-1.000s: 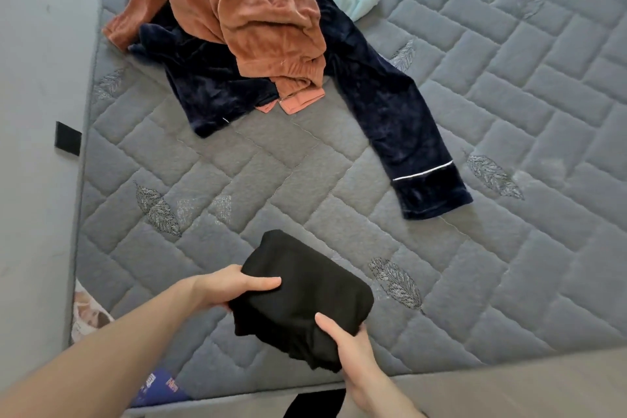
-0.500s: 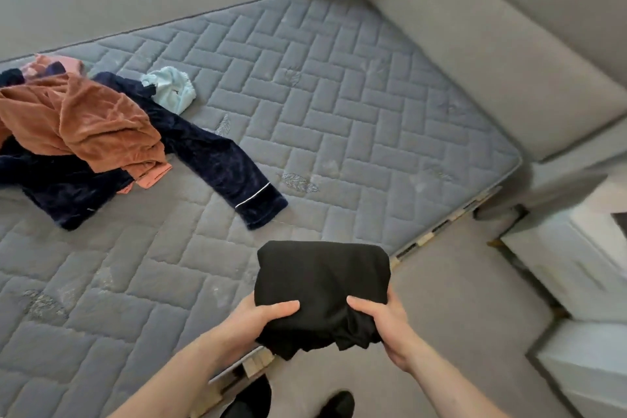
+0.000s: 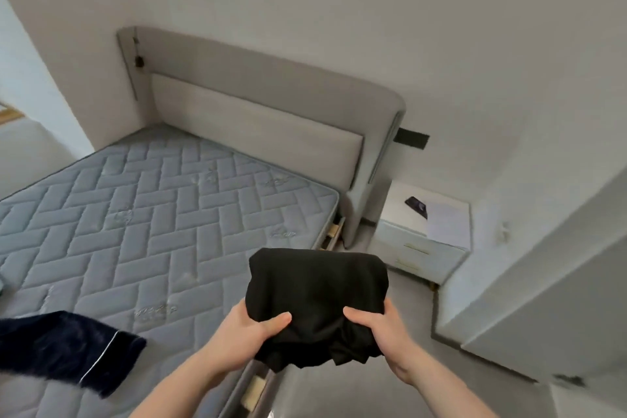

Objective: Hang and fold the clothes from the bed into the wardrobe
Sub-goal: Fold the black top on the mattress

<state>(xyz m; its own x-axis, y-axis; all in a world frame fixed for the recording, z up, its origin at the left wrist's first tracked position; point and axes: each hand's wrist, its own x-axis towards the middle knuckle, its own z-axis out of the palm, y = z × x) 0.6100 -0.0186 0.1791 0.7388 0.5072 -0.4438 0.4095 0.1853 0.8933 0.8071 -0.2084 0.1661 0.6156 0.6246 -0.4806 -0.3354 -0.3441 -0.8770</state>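
Note:
A folded black garment (image 3: 315, 295) is held in front of me, above the bed's right edge. My left hand (image 3: 249, 332) grips its lower left side, thumb on top. My right hand (image 3: 380, 327) grips its lower right side the same way. A dark navy trouser leg with a white stripe (image 3: 68, 349) lies on the grey quilted mattress (image 3: 142, 214) at the lower left. The rest of the clothes pile is out of view. No wardrobe interior shows.
A beige padded headboard (image 3: 258, 119) stands against the wall behind the mattress. A white bedside cabinet (image 3: 424, 234) with a dark phone and a paper on top sits to its right. A pale panel or door (image 3: 549, 282) fills the right side. Grey floor lies below my hands.
The view has swung right, from the clothes pile toward the headboard and bedside cabinet. Both hands have carried the folded black garment off the mattress, keeping the same hold.

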